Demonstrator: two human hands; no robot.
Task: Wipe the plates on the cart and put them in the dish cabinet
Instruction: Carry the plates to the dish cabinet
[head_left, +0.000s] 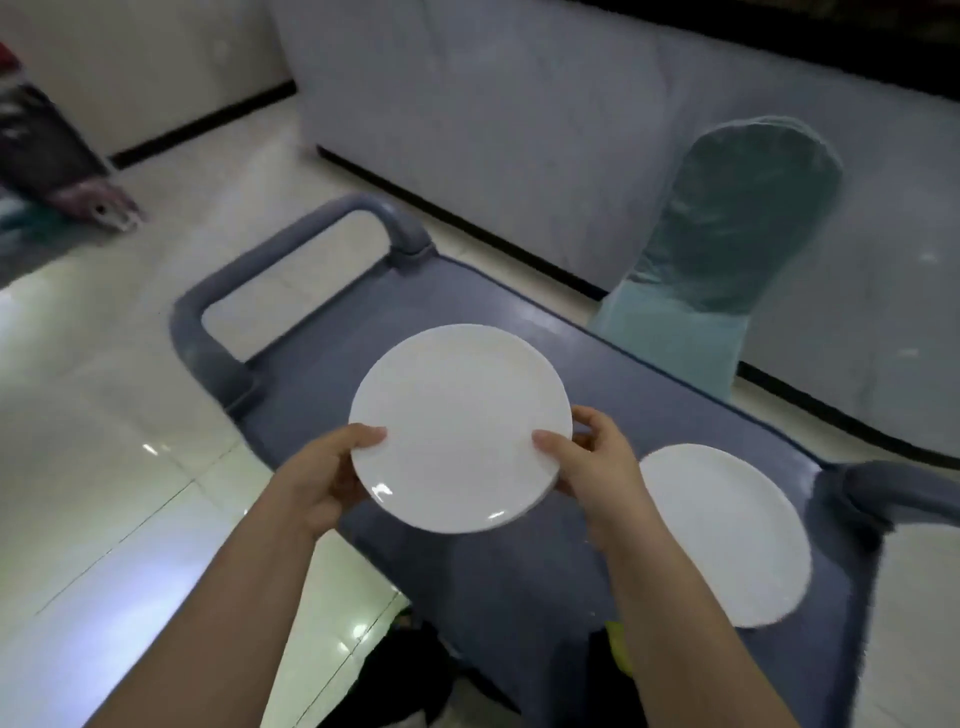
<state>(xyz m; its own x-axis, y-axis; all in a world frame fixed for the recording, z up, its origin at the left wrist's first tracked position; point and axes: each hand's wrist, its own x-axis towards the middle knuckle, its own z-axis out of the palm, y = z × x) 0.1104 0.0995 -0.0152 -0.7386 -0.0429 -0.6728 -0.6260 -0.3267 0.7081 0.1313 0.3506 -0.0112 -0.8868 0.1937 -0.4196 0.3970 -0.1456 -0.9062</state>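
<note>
I hold a round white plate (460, 426) above the grey-blue cart (649, 374). A second rim shows under its lower right edge, so it may be a small stack. My left hand (332, 467) grips its left rim, thumb on top. My right hand (592, 457) grips its right rim, thumb on top too. A second white plate (737, 535) lies flat on the cart top to the right, just beyond my right wrist. No cloth is visible. The dish cabinet cannot be made out.
The cart has a looped handle (291, 260) at its far left end and another handle (904, 488) at the right. A teal-covered chair (727, 234) stands behind the cart against a pale wall or counter front (519, 130). Glossy tile floor (104, 467) lies left.
</note>
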